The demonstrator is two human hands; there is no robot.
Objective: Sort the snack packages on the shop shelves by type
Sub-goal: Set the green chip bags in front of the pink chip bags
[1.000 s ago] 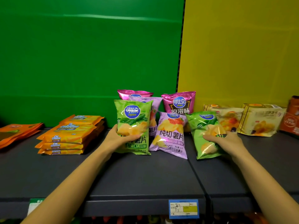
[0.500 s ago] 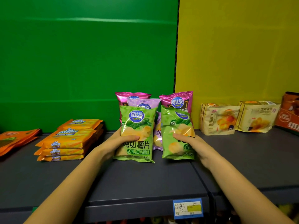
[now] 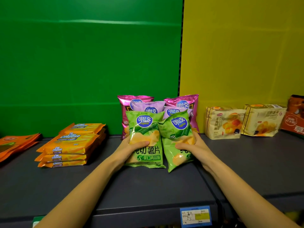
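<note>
Two green chip bags stand side by side at the middle of the dark shelf (image 3: 148, 191). My left hand (image 3: 131, 148) grips the left green bag (image 3: 145, 129), which stands upright. The right green bag (image 3: 176, 129) tilts to the right, with my right hand (image 3: 192, 145) gripping its lower half. Behind them stand two lilac chip bags (image 3: 148, 106) and two pink chip bags (image 3: 185, 102), mostly hidden by the green ones.
A stack of orange Cal Cheese wafer packs (image 3: 70, 143) lies to the left, with flat orange packets (image 3: 14, 145) at the far left. Two cream croissant bags (image 3: 223, 122) and an orange box (image 3: 294, 119) sit to the right. A blue price tag (image 3: 195, 216) hangs on the shelf edge.
My right hand has carried the second green bag leftward from the right of the chip group to beside the first green bag. The lilac bag in front is now hidden behind them.
</note>
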